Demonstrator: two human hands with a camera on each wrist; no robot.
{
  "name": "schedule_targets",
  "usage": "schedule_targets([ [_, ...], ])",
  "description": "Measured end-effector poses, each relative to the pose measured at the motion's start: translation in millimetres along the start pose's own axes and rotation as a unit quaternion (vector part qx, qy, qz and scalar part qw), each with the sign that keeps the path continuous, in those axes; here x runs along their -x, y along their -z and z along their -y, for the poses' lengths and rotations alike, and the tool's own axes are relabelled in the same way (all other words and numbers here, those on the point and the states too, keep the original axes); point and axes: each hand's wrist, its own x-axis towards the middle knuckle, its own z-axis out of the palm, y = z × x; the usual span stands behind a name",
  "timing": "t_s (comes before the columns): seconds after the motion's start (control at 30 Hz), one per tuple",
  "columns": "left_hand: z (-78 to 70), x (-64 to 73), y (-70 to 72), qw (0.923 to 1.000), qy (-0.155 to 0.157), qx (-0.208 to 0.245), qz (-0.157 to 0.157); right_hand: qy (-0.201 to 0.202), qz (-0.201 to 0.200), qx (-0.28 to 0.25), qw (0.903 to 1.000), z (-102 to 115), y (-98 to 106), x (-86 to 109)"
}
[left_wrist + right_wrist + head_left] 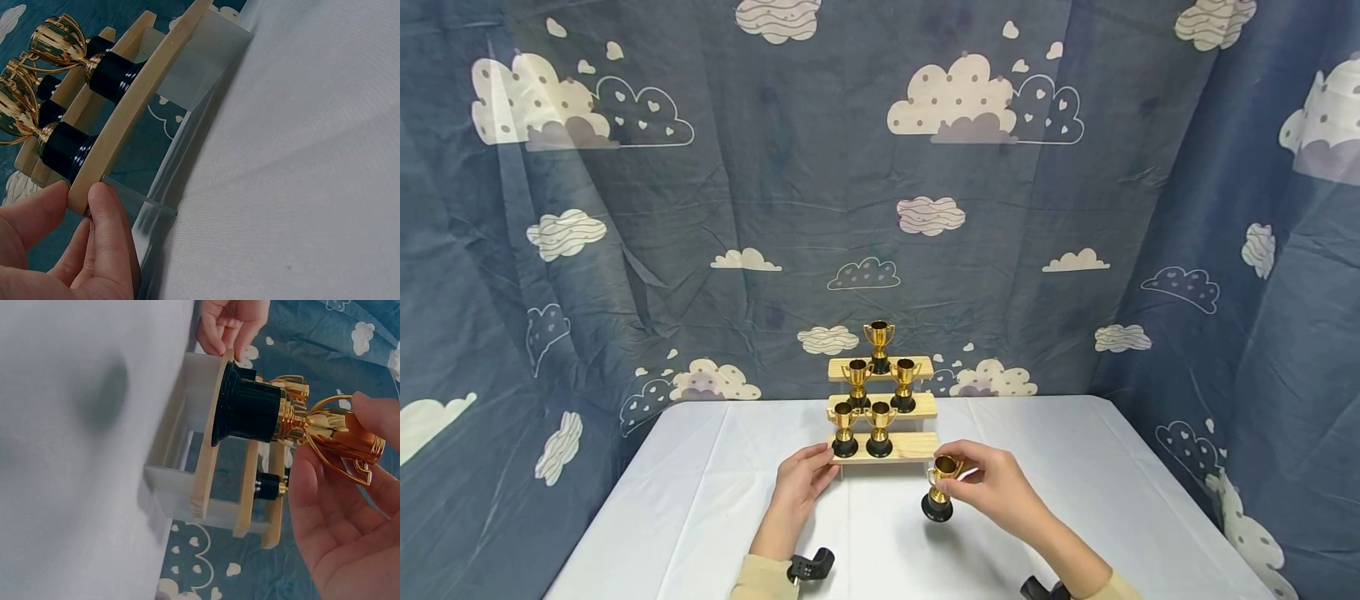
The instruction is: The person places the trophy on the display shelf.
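A small gold trophy cup (938, 492) with a black base is pinched by its cup in my right hand (996, 487), held in the air in front of the stand's right end. My left hand (801, 483) grips the left end of the lowest wooden shelf (910, 447) between thumb and fingers, plain in the left wrist view. On that shelf stand two trophies (880, 429), toward the left and middle. Two similar trophies (905, 385) stand on the middle shelf (928, 406), and one trophy (879, 346) stands on the top shelf (838, 369).
Clear side panels (200, 62) hold up the stepped shelves. The stand is on a white-covered table (737, 467), near its back edge. Behind and beside the table hangs a blue cloth (820, 167) with cloud prints. Black wrist cameras (812, 567) sit at both wrists.
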Motion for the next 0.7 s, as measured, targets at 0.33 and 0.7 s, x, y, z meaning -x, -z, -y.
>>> schedule_targets([
  [0.33,0.3,-0.8,0.4,1.0000,0.002,-0.005,-0.002,-0.010,-0.019,0.010,0.9997,-13,-1,-16.7],
  [0.7,-1.1,0.6,2.0,0.9999,0.001,-0.005,0.009,-0.007,-0.056,0.028,0.9980,-19,-2,-31.7],
])
